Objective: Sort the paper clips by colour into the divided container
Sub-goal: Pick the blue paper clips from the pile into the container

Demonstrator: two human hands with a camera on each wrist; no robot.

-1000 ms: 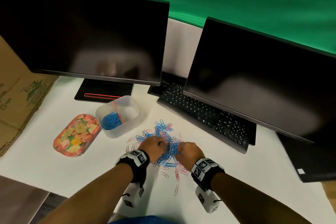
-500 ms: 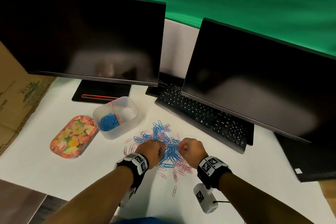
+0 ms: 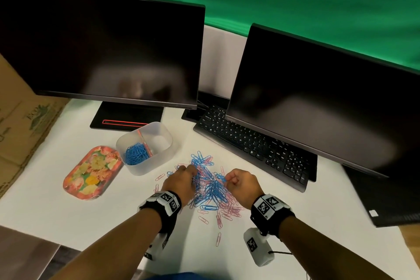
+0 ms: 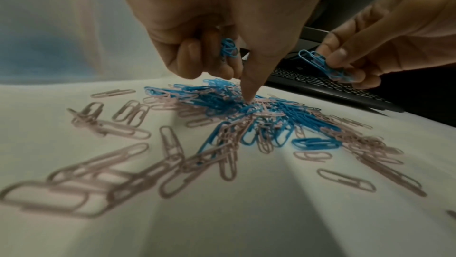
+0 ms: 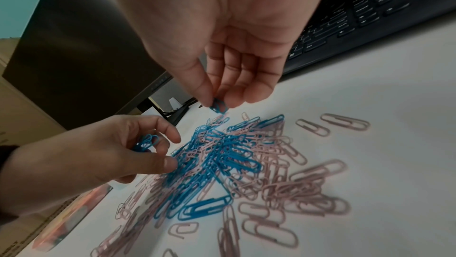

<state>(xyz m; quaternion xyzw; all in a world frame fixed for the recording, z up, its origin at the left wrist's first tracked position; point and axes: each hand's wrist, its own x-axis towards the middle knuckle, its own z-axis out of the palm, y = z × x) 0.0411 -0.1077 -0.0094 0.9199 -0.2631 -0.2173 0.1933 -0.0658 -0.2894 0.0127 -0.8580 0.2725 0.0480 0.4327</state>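
Dim, seemingly motion-blurred wrist views

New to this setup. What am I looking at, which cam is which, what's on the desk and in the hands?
No robot: a person sorts clips bare-handed, with marker bands and cameras strapped on the wrists. The wide picture comes from a head camera; the two close ones look along each hand.

On the white desk lies a mixed pile of blue and pink paper clips, beside a divided container with blue clips in one compartment, a floral tray, a keyboard and two dark monitors.

The left hand grips a bunch of blue clips; the right hand pinches more.
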